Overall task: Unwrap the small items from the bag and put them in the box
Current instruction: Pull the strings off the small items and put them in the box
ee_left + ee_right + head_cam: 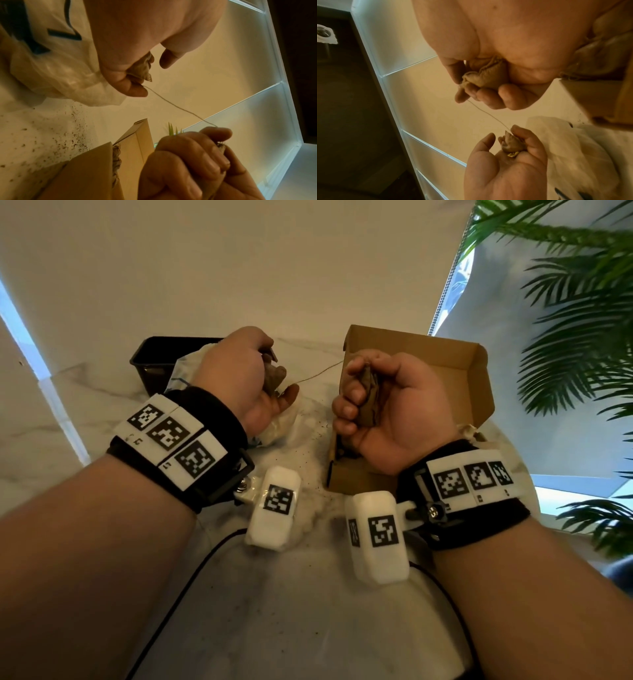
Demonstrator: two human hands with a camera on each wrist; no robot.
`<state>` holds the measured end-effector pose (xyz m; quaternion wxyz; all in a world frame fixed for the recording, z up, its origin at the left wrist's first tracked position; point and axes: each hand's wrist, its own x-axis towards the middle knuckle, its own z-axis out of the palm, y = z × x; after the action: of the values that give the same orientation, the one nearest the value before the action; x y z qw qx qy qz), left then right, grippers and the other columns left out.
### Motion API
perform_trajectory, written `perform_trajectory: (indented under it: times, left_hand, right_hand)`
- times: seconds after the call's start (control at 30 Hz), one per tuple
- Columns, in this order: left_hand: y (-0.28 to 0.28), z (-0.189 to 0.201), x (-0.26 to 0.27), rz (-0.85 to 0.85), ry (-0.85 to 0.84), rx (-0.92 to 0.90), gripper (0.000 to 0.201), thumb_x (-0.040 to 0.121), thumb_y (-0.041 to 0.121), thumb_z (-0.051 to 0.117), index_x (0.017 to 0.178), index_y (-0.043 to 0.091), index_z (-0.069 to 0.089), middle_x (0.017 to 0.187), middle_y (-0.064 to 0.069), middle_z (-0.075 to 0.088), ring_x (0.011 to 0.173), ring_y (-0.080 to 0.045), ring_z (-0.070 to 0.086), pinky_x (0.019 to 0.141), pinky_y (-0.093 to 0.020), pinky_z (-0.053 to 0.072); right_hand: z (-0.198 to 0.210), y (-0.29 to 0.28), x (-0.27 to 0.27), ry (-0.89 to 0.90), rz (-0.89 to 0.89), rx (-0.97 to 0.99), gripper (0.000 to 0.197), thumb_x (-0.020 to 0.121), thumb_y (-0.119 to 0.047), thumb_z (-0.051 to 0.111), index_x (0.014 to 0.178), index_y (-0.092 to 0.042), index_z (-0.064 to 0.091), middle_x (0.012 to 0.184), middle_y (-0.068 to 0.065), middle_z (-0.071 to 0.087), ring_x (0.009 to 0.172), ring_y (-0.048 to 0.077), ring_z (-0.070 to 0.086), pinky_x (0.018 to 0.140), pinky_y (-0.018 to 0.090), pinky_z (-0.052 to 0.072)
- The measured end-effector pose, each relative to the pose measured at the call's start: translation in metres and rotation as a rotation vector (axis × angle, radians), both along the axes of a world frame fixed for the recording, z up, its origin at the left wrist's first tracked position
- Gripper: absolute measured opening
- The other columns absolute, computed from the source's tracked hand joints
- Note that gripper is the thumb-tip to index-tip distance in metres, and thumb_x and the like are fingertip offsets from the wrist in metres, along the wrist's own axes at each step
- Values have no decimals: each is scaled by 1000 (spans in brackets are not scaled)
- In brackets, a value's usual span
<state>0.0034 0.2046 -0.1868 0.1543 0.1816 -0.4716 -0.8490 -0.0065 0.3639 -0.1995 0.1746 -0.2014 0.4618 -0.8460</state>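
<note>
Nearest to the camera, both forearms come in over the counter [281,628], a white marble-like surface with grey veins and many dark crumbs scattered on it. Each wrist has a black band with white blocks that carry black-and-white square markers.

The right hand [387,409] is above the near left part of the cardboard box [479,392]. Its grip is closed as a fist around a small brown item [368,392], soft and wrinkled like a little cloth or paper pouch. In the right wrist view the folded end of this pouch comes out between the thumb and the curled fingers.

The left hand [246,378] is to the left, palm turned inward. Its fingers curl around a second small brown item [274,376], also crumpled, with a pointed corner; the thumb stands a little apart from it. A thin pale thread [318,373] runs between the two hands, from one item to the other. It looks almost tight.

Under and behind the left hand lies a white, half-transparent plastic bag [274,429], wrinkled, with dark blue printing on it. The box is brown corrugated cardboard with its lid flap open and standing up at the far side; in the left wrist view something rough and woven is visible at its inside edge, but what it is cannot be told.

Farther left stands a black rectangular plastic tray [154,361]. At the far right are green palm leaves [582,320].
</note>
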Motion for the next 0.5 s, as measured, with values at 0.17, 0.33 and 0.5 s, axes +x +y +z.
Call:
perform_trajectory:
  times: [0.17, 0.33, 0.5]
  left_hand:
    - [0, -6, 0, -151, -39, -155, 15, 96, 24, 58, 85, 16, 51, 69, 2, 43, 61, -13, 49, 64, -32, 52]
    - [6, -10, 1, -248, 8, -323, 10, 96, 23, 62, 96, 14, 59, 74, 1, 48, 54, -11, 42, 50, -25, 39]
    - [8, -10, 9, -472, 64, -505, 21, 102, 24, 51, 111, 15, 68, 88, 1, 60, 62, -10, 45, 51, -25, 33]
  right_hand:
    - [-1, 2, -1, -23, -19, -59, 20, 79, -23, 44, 79, -11, 59, 57, 4, 41, 50, 18, 38, 52, 26, 25]
    - [-1, 2, -1, -47, -19, -60, 23, 86, -23, 41, 85, -11, 61, 57, 3, 42, 49, 17, 38, 52, 25, 25]
    - [2, 4, -2, -46, 7, -37, 30, 94, -26, 37, 97, -12, 64, 63, 4, 48, 51, 17, 41, 51, 26, 26]
